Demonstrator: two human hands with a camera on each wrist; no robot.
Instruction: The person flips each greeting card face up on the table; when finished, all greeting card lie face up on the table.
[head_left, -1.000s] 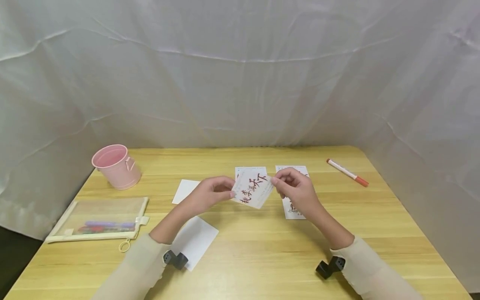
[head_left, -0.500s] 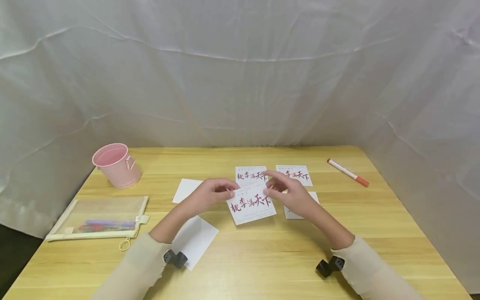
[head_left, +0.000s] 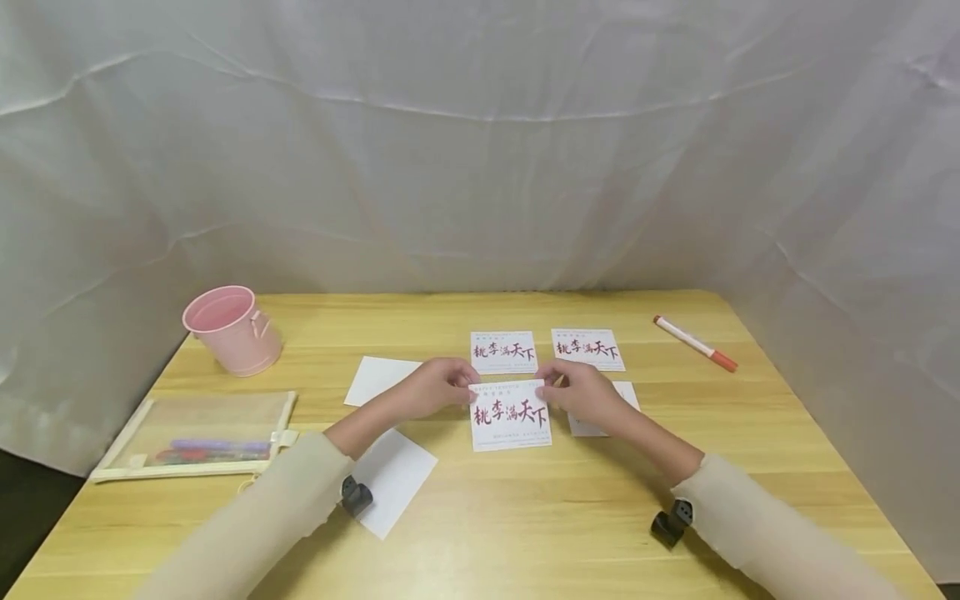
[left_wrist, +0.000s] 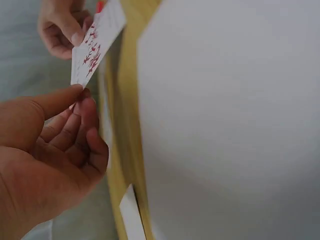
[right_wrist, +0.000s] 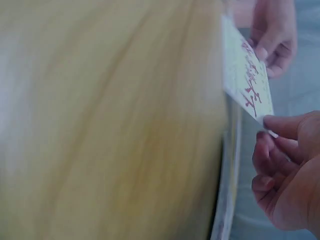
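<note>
Card position has changed: a second ago the printed card (head_left: pixel 510 414) was tilted and lifted between the hands in front of the far row; half a second ago it was lower and skewed; now it sits squared to the table edge, just in front of the first printed card of the far row (head_left: pixel 503 352), red-and-black calligraphy facing up. Left to right across the wooden table (head_left: pixel 525 525): pink metal bucket (head_left: pixel 231 330) at the far left, mesh pencil case (head_left: pixel 197 437) with pens in front of it, two blank white cards (head_left: pixel 378 379) (head_left: pixel 392 479) near the left forearm. Left hand (head_left: pixel 435 388) pinches the card's upper left corner between thumb and curled fingers (left_wrist: pixel 82 107); the left wrist view shows the card (left_wrist: pixel 95 47) edge-on, so whether it lies fully flat cannot be told. Right hand (head_left: pixel 581 392) pinches the upper right corner likewise, thumb tip on the face (right_wrist: pixel 280 122). A further card (head_left: pixel 600 412) lies partly hidden under the right hand; second printed card (head_left: pixel 587 348) sits beyond it; orange-tipped marker (head_left: pixel 694 343) far right, well apart. Judgement: the card appears to be going down as the start of a second row, aligned under the first; both hands have not yet let go.
</note>
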